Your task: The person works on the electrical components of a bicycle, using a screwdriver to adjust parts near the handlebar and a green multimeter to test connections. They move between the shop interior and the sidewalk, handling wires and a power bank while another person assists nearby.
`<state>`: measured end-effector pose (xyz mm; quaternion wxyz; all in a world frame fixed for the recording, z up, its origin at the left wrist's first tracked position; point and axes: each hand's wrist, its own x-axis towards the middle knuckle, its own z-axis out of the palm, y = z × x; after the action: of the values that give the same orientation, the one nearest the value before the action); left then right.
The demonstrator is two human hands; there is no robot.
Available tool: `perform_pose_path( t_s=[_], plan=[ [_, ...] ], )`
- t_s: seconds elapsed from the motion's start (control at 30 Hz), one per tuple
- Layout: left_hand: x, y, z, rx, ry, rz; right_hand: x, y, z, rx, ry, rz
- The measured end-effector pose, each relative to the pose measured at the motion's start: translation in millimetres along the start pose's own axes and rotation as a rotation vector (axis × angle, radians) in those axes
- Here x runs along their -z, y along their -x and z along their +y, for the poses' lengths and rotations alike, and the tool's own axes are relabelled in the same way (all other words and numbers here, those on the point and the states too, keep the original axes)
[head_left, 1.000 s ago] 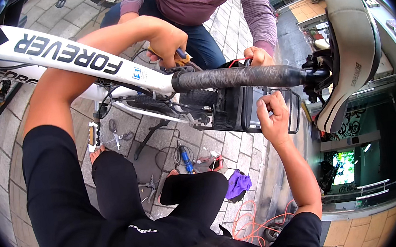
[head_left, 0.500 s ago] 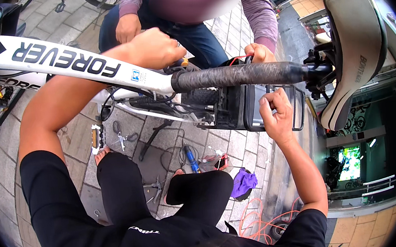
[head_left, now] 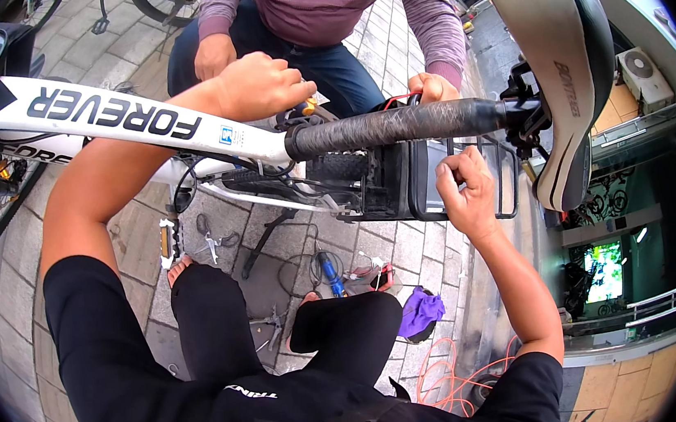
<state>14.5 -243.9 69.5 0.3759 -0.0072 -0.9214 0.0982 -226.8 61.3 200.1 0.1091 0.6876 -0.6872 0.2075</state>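
A bicycle with a white frame (head_left: 139, 121), a scuffed dark seat post (head_left: 403, 127) and a pale saddle (head_left: 538, 33) spans the view. My left arm passes beneath the frame, and my left hand (head_left: 259, 86) is closed on its far side. A small yellow piece (head_left: 310, 106) shows by its fingertips; what the fingers hold is hidden. Curled over the black rear rack (head_left: 508, 185) is my right hand (head_left: 467, 189), its grip too unclear to name anything in it. Below the seat post lies the rear tyre (head_left: 342, 167), beside a black battery case (head_left: 391, 181).
Opposite me crouches a person, one hand (head_left: 215, 57) at the knee, the other (head_left: 434, 87) by a red cable (head_left: 402, 99). On the paving lie pliers (head_left: 268, 327), a blue-handled tool (head_left: 329, 271), a purple cloth (head_left: 423, 311) and an orange hose (head_left: 445, 369). A glass shopfront (head_left: 632, 262) stands right.
The saddle and seat post have shifted left in view. My left hand sits slightly lower with its fingers more visible; both hands stay closed in about the same places.
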Motion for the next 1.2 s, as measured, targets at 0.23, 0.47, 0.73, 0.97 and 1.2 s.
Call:
perform_pose_path(
  t_s=[0.23, 0.47, 0.73, 0.97, 1.2],
  plan=[
    [0.4, -9.2, 4.2, 0.201, 0.327, -0.408, 4.2, 4.8, -0.6, 0.009, 0.016, -0.010],
    [31.6, -40.1, -11.6, 0.458, 0.710, -0.881, 0.1, 1.2, 0.4, 0.049, -0.035, 0.003],
    [8.0, 32.3, -6.6, 0.200, 0.075, -0.083, -0.7, 2.1, -3.2, 0.016, -0.044, 0.013],
    [48.9, 53.5, 1.8, 0.457, 0.255, -0.531, 3.4, 5.2, -0.3, 0.006, -0.015, 0.005],
    [102.0, 109.4, 45.8, 0.564, -0.130, -0.420, 3.0, 0.4, -4.2, 0.033, -0.057, 0.059]
  ],
)
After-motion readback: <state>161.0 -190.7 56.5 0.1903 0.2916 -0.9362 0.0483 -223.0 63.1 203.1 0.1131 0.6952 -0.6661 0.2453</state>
